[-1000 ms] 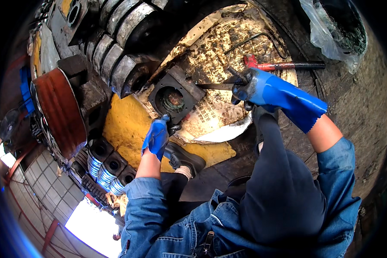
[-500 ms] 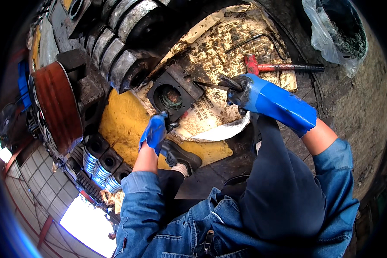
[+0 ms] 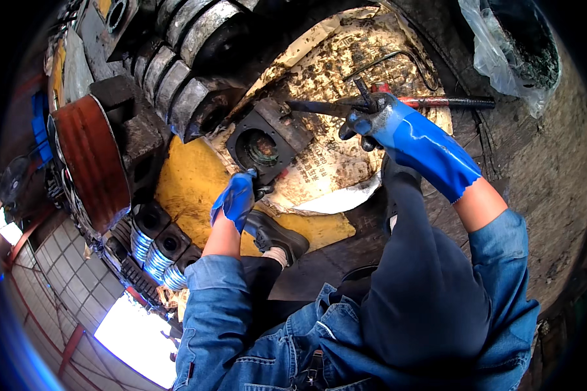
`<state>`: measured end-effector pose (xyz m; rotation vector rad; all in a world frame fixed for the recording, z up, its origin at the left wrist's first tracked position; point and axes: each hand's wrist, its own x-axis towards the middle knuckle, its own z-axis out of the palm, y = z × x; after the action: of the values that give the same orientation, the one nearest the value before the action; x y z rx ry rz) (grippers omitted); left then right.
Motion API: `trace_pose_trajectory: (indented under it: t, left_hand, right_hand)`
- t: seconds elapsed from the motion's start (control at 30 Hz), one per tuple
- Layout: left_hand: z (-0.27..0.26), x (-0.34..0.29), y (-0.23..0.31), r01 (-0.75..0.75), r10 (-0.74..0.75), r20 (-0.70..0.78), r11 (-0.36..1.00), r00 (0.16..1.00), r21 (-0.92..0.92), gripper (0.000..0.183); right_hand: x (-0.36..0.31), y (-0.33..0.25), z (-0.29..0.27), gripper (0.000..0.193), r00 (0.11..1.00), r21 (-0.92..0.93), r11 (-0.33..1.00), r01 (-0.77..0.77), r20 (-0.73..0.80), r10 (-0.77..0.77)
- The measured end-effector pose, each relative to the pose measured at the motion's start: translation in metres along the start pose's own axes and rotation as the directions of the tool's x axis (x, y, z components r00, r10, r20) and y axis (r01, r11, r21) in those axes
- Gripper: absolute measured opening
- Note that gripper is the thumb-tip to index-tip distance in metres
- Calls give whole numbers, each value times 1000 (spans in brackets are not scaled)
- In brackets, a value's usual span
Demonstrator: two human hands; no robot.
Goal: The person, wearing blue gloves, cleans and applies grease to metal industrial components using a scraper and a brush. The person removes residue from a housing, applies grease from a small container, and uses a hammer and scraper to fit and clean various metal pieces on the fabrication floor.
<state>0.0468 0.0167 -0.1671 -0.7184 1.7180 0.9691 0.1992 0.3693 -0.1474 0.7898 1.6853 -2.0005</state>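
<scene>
A dark, square metal block point(image 3: 282, 137) with a round bore lies on stained paper sheeting. My left hand point(image 3: 236, 198), in a blue glove with blackened fingers, is closed on the block's near corner. My right hand point(image 3: 383, 124), gloved likewise, grips a dark flat-bladed scraper point(image 3: 318, 109). Its blade points left, with the tip by the block's far right side; whether they touch I cannot tell. A short dark rod point(image 3: 364, 91) sticks up from the same fist. Just beyond this hand lies a hammer point(image 3: 447, 102) with a red-and-black handle, its head partly covered.
Stacked metal castings point(image 3: 176, 91) stand at the far left, near a reddish-brown drum point(image 3: 88, 163). A bent metal rod point(image 3: 398, 55) rests on the stained paper point(image 3: 326, 173). A plastic-lined container point(image 3: 502, 55) of dark material stands far right. My shoe point(image 3: 277, 236) is close to the block.
My right hand has turned and moved slightly, carrying the scraper blade away from me, with its broad side now showing. My left hand stays at the block's corner.
</scene>
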Motion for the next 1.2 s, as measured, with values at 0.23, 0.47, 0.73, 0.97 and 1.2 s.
trace_pose_trajectory:
  t: [0.23,0.47,0.73,0.97,1.2]
  left_hand:
    - [1,14,-2,16,-16,7,1000,1000,-14,27]
    - [-14,30,-15,-54,56,40,997,998,-49,29]
    - [-5,11,-5,-44,42,68,999,997,28,32]
    - [-2,10,-7,-64,64,10,998,998,-10,30]
    - [-21,29,-14,-119,113,86,990,990,76,29]
  right_hand:
    - [6,7,30,30,987,-242,963,115,-80,-138]
    - [9,-37,23,32,993,-338,934,115,39,-108]
    - [28,-45,27,31,999,-452,892,-24,-29,13]
    - [12,-36,0,29,987,-585,795,161,81,-141]
    - [4,-52,10,18,893,-846,344,408,293,-340]
